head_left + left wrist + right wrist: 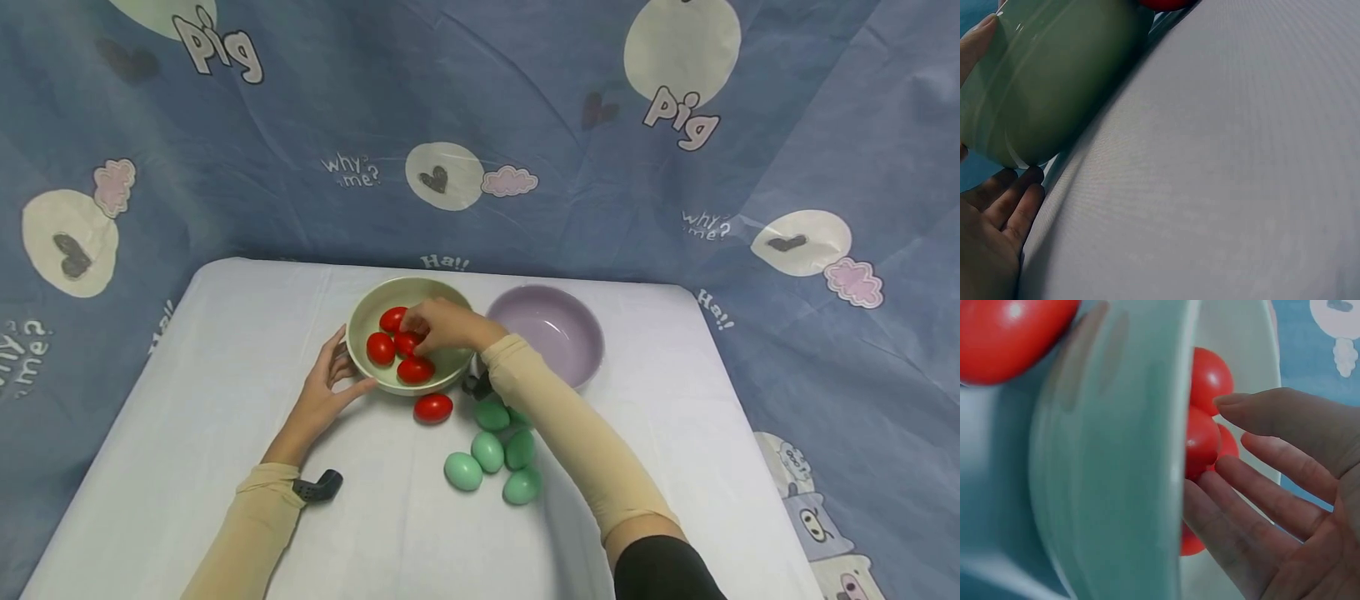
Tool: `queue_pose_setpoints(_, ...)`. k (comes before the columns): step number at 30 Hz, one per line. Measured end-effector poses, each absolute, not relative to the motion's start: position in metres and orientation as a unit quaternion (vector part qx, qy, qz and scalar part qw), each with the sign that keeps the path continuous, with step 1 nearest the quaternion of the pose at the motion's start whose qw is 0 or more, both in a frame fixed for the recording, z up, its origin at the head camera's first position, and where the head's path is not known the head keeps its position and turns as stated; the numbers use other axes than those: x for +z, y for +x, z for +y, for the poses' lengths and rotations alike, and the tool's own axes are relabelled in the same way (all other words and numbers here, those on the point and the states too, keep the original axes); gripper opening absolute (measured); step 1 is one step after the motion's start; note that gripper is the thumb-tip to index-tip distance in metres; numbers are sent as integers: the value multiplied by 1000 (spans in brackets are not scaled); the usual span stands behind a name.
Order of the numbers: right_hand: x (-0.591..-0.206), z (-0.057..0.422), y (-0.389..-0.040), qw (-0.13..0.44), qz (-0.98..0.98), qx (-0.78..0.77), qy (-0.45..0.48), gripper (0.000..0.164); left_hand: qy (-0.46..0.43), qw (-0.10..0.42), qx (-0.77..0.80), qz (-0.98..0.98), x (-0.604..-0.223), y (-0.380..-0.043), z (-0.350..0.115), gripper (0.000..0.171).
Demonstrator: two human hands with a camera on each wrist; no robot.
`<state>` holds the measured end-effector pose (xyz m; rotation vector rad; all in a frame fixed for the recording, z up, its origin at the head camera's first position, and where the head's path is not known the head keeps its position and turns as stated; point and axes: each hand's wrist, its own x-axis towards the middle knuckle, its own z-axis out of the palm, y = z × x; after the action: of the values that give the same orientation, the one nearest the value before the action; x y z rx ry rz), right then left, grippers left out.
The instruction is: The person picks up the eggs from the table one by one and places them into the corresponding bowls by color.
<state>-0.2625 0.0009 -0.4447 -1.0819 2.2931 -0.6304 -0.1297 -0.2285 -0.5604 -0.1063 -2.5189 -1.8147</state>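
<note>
A pale green bowl holds several glossy red eggs. My left hand rests against the bowl's left side, thumb near its front edge. In the left wrist view, straight fingers touch the bowl's outer wall. My right hand reaches in over the bowl's right rim. The right wrist view shows its thumb and fingers spread loosely around the red eggs, the thumb tip right at the upper one. Another red egg lies on the table just in front of the bowl.
To the right, a purple bowl stands close beside the green one, partly behind my right forearm. Several green eggs lie on the white-covered table in front of the bowls. A blue printed cloth hangs behind the table.
</note>
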Motion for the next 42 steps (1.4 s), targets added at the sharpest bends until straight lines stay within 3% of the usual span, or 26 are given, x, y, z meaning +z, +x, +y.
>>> queue_pose_setpoints(20, -440, 48, -214, 225, 818, -334, -411, 48, -39, 25, -580, -813, -562, -131, -227, 102)
queue_pose_setpoints(30, -439, 68, -190, 225, 795, -397, -399, 40, -40, 26, -583, -811, -560, -131, -229, 102)
queue_pose_setpoints(42, -457, 78, -159, 194, 842, -264, -428, 42, -43, 30, -593, -804, -562, -131, -230, 102)
